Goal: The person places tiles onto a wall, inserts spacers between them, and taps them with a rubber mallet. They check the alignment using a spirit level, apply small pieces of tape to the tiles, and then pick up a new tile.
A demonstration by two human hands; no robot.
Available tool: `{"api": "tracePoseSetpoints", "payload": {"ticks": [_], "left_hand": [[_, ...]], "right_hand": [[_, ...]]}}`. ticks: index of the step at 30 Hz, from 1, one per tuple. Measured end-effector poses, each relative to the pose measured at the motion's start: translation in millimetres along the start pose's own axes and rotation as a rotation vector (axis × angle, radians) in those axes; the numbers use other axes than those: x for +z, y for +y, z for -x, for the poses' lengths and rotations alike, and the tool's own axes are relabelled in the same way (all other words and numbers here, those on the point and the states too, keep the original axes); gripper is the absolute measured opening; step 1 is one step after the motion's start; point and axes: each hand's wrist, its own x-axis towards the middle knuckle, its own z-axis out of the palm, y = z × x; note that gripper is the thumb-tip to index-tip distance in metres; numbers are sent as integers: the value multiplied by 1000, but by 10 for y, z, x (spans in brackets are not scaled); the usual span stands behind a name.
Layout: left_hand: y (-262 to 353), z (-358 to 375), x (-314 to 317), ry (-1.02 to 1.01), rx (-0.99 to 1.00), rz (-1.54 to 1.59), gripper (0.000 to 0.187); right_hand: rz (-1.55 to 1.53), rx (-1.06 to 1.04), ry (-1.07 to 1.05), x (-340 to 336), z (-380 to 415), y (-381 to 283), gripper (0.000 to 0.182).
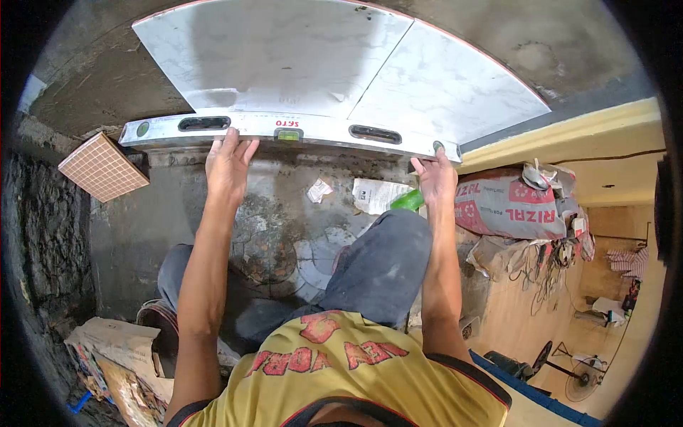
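A long silver spirit level [324, 130] lies along the near edge of two white marbled tiles, a large one [284, 64] and a narrower one [448, 85] to its right. My left hand [229, 167] grips the level's lower edge left of its middle, thumb up beside an oval slot. Near the other end my right hand [435, 178] pinches the same edge, close to the end vial. The level has a green vial at its centre, and its red lettering appears upside down. A thin joint line runs between the tiles.
A tile with a gridded back [103, 167] leans at the left. Paper scraps [377, 193] and a green bottle [407, 201] lie below the level. At the right are a cement bag [516, 206] and a fan [587, 377]; cardboard [117, 345] sits lower left.
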Motion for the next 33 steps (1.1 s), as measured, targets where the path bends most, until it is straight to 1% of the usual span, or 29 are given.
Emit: {"api": "tracePoseSetpoints", "payload": {"ticks": [1,4,7,10,11,12,13,14,16,18,20,21,22,23,25,27,30,32,33], "left_hand": [[-11,-16,-19,-8,-7,0,45],[-38,-46,-75,-35,-15,-8,44],[-39,-39,-57,-42,2,-54,43],[-17,-35,-68,-76,-27,-37,39],[-7,-26,-48,-75,-35,-43,37],[17,-18,-25,-70,-35,-50,35],[40,3,24,-42,-24,-44,33],[17,-21,-18,-12,-28,-49,33],[-8,-64,-45,-2,-38,-46,37],[27,-76,-101,-1,-30,-91,41],[-17,-66,-86,-15,-51,-115,45],[-18,-41,-49,-33,-40,-57,45],[-32,-74,-116,-79,-32,-62,46],[-35,-72,-115,-67,-44,-51,47],[-36,-85,-104,-40,-39,-44,46],[-41,-84,-97,-18,-19,-52,42],[-20,-25,-26,-12,11,-89,50],[-36,-92,-103,-48,-25,-56,51],[-20,-77,-75,-47,-9,-113,51]], "right_hand": [[25,9,6,38,15,-5,33],[-20,19,-67,-164,-152,82,33],[-15,-9,-13,-137,-143,38,32],[-20,-37,-1,-83,-106,39,34],[6,-37,34,2,-55,13,34],[33,7,47,-64,-115,13,34],[25,11,-23,-135,-167,6,34],[12,11,-84,-179,-197,37,34],[82,4,-65,-128,-172,10,34],[32,9,-15,24,-74,-1,33],[27,-29,43,58,-66,-9,34],[45,-18,143,38,-116,9,33],[41,-29,153,11,-147,25,31],[37,-41,164,-15,-171,38,30],[3,-88,26,-38,-181,58,26],[13,-55,36,-12,-160,30,28],[1,-5,20,73,-135,-7,28],[3,-18,20,133,-61,-76,25],[-9,-8,5,78,-83,-72,25]]}}
